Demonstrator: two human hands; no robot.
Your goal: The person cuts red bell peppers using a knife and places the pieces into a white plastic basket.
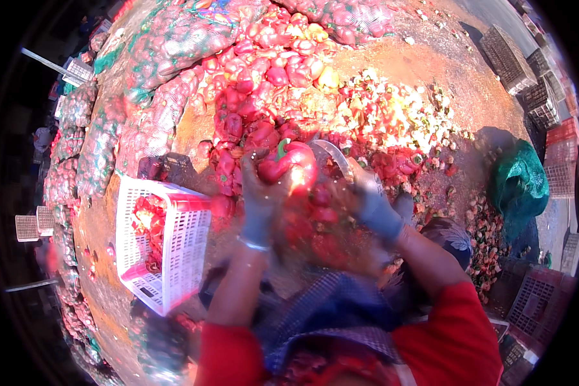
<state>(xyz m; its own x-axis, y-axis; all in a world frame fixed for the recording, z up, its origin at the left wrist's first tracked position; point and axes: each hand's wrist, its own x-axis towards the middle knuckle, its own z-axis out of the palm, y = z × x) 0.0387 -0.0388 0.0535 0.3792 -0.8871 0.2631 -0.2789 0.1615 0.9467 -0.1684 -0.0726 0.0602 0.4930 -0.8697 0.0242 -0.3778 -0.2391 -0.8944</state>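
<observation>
Our left grip is clamped on a red pepper, green stem attached, just beside the curved knife our right grip holds, and we seem only partway, with red pieces in the white basket but many whole peppers left heaped ahead.

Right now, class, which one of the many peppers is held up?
The red pepper with the green stem, gripped in the left hand. It alone is held up; the heap of peppers beyond lies loose.

No legible text, no readable labels, no readable numbers or signs
</observation>
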